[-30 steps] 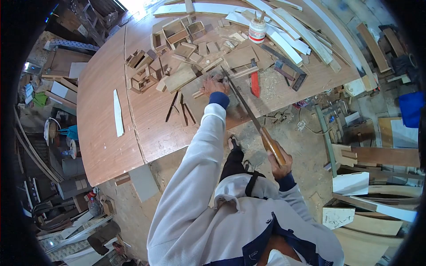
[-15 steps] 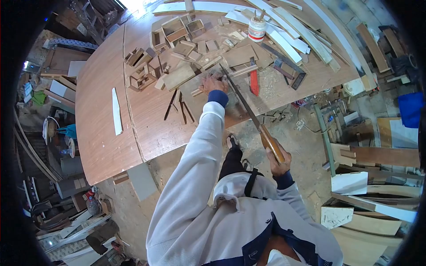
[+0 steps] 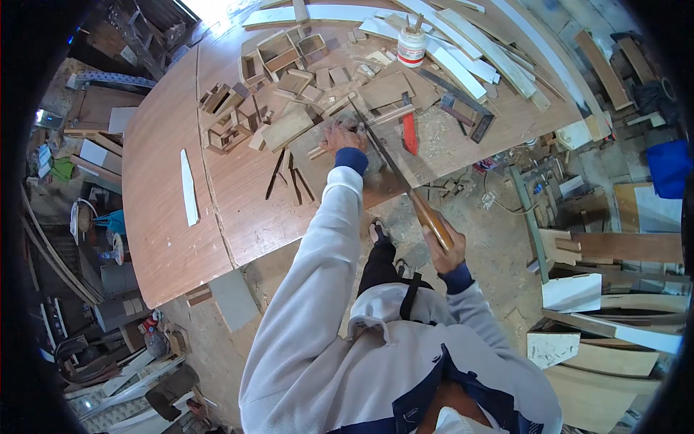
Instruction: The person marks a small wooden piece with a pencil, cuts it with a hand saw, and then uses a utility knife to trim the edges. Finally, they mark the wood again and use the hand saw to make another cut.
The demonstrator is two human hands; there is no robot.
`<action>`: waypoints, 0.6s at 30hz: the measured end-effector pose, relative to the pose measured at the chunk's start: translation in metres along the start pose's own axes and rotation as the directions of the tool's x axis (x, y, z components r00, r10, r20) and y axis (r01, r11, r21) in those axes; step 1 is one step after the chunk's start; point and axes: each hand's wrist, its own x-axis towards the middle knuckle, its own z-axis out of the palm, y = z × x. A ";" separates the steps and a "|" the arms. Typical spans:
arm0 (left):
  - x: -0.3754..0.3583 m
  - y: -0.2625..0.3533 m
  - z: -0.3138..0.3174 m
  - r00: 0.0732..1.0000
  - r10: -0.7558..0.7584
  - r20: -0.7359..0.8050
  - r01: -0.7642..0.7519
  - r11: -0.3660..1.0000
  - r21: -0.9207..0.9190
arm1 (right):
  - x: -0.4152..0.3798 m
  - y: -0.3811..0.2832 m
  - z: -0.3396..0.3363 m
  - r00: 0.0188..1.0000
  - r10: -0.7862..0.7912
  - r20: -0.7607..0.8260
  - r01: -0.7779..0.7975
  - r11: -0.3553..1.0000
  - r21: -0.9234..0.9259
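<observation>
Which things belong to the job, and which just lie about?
Apparently in use:
- long-bladed tool with brown wooden handle, in the right hand
- thin pale wooden strip by the left hand

Seemingly lying about:
- tapered white strip
- red-labelled white jar

The saw (image 3: 390, 160) has an orange-brown handle (image 3: 425, 211) and a dark grey blade. The table (image 3: 155, 217) is reddish brown with streaky wood grain. The jar (image 3: 411, 42) is white, its label red and white. The sweater (image 3: 303, 311) is pale grey with navy cuffs (image 3: 351, 160).
</observation>
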 end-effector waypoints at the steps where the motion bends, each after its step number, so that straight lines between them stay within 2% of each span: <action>1: 0.002 -0.002 0.003 1.000 0.004 -0.001 -0.004 1.000 0.001 | 0.002 0.002 0.004 1.000 -0.001 -0.004 0.001 1.000 0.002; 3: 0.002 -0.001 0.003 0.999 -0.023 0.045 0.023 1.000 0.006 | 0.005 0.009 0.010 0.964 -0.228 -0.140 0.231 0.973 0.002; 4: 0.000 -0.004 -0.001 0.999 -0.025 0.046 0.025 1.000 0.008 | 0.003 0.010 0.011 0.964 -0.226 -0.138 0.228 0.974 0.003; 6: -0.003 -0.010 -0.006 0.994 0.098 0.058 -0.095 0.995 -0.043 | 0.002 0.010 0.011 0.971 -0.195 -0.141 0.198 0.980 0.008; 7: -0.004 -0.014 0.000 0.994 0.094 0.061 -0.092 0.995 -0.043 | 0.001 0.012 0.011 0.972 -0.193 -0.138 0.195 0.981 0.007; 9: -0.005 -0.018 0.007 0.975 0.182 -0.129 -0.197 0.973 -0.116 | 0.002 0.015 0.012 0.964 -0.227 -0.142 0.224 0.974 -0.036; 13: 0.000 -0.014 0.008 0.984 0.120 -0.129 -0.145 0.969 -0.200 | 0.003 0.016 0.012 0.953 -0.254 -0.162 0.247 0.967 -0.061; 15: 0.007 -0.010 0.001 0.995 -0.018 0.093 0.028 0.994 -0.107 | 0.003 0.012 0.011 0.962 -0.230 -0.148 0.224 0.973 -0.053; 16: 0.008 -0.005 -0.003 0.995 -0.017 0.095 0.027 0.994 -0.108 | 0.003 0.010 0.011 0.962 -0.229 -0.149 0.223 0.973 -0.054; 18: 0.007 -0.001 -0.005 0.992 -0.041 0.123 0.041 0.999 0.004 | 0.002 0.005 0.010 0.984 -0.136 -0.113 0.138 0.990 0.010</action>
